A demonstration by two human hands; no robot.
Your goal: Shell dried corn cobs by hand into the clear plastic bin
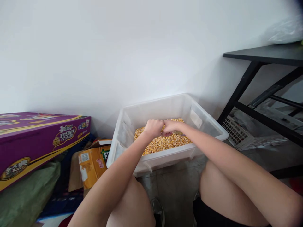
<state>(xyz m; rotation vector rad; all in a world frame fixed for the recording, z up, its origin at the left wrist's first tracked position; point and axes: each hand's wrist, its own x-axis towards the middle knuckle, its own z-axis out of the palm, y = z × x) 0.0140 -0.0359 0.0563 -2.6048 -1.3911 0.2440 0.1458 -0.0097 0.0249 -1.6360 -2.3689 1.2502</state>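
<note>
A translucent white plastic bin (132, 164) stands on the floor against the wall, its bottom covered with loose yellow corn kernels (163, 145). Over the middle of the kernels, my left hand (154, 128) is closed, knuckles up. Close beside it, my right hand (170, 126) has its fingers curled inward toward the left one. A few kernels show in the narrow gap between the two hands. The backs of the hands hide what the fingers hold, if anything. Just under my right wrist something clear and yellowish shows, too small to name.
On the left are a large purple carton (47, 135), an opened orange cardboard box (92, 164) and a green sack (30, 192). At the right stands a black table (265, 53), with a white plastic basket (239, 132) beneath it. My knees flank the bin's near side.
</note>
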